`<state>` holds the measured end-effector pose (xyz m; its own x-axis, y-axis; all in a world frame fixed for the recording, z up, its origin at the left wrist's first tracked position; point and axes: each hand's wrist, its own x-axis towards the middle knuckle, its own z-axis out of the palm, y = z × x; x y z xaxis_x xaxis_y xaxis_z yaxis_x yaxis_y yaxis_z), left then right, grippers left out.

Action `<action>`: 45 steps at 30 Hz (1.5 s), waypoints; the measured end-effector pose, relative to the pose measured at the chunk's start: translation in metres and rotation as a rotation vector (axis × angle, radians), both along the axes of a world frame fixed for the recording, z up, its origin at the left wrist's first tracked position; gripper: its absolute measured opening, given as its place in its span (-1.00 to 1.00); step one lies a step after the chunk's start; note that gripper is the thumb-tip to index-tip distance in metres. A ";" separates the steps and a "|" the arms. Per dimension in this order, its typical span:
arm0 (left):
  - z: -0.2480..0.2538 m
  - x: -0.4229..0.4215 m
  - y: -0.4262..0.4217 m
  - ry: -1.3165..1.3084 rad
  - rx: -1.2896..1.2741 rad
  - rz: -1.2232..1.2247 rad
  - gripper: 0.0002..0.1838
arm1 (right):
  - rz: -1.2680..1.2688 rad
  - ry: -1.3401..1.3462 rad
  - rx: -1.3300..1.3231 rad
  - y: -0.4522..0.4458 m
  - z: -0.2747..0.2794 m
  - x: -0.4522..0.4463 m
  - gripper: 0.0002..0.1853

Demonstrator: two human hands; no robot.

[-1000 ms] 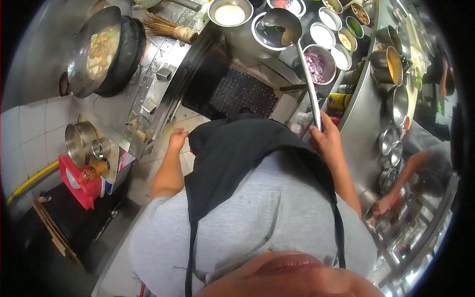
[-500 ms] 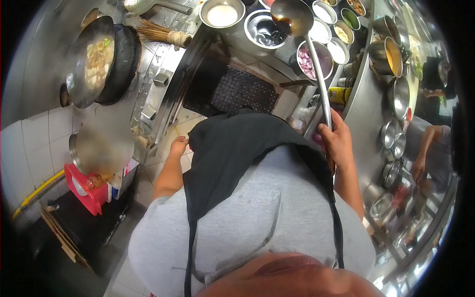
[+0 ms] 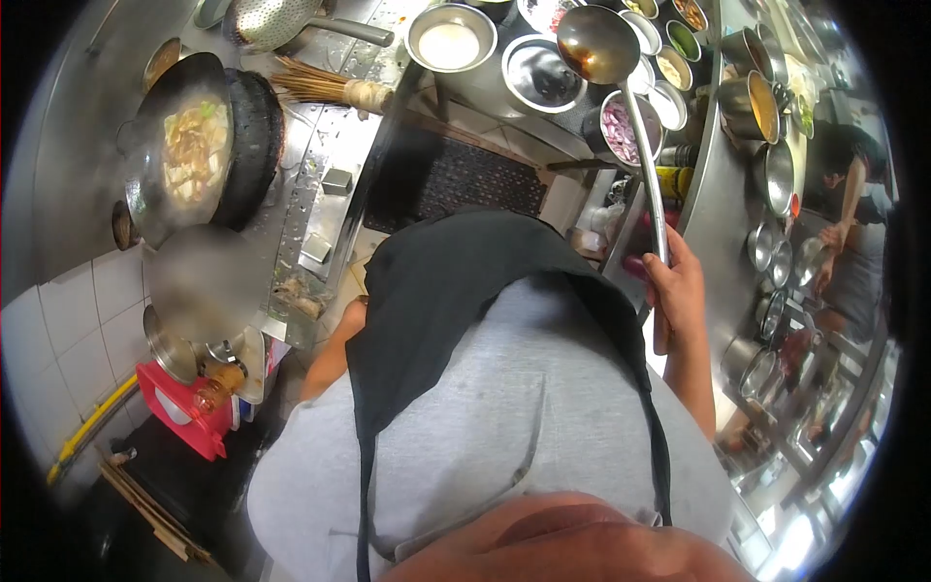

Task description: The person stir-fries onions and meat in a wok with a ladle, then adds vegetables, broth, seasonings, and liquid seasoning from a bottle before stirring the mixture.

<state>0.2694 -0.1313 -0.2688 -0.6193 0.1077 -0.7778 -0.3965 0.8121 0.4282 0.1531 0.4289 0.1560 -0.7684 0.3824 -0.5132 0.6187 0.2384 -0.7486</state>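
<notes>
My right hand is closed around the handle of a long metal ladle. The ladle's dark-stained bowl hangs over the ingredient bowls at the top. On the left side, my left hand is low beside the black apron, its fingers mostly hidden behind the cloth. A wok at the left holds pale chunks of food with a bit of green in sauce, tilted against a dark round burner ring.
A perforated strainer and a bamboo brush lie on the steel stove top. Beneath the ladle are a bowl of chopped onion and a dark-filled bowl. Another person stands beyond the right counter.
The view has shifted, so the wok and stove sit lower. My left hand is more hidden by the apron. My right hand still grips the ladle; the person at right has moved their arms.
</notes>
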 end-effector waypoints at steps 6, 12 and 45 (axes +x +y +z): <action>-0.007 0.023 -0.026 -0.039 0.068 0.145 -0.65 | 0.128 -0.017 -0.131 -0.049 0.024 -0.036 -0.45; -0.042 0.056 -0.015 -0.027 0.136 0.550 -0.56 | 0.565 -0.006 -0.377 -0.162 0.022 -0.146 -0.42; 0.096 0.054 0.188 -0.052 -0.181 1.639 -0.64 | 1.547 0.283 0.097 -0.447 -0.072 -0.388 -0.35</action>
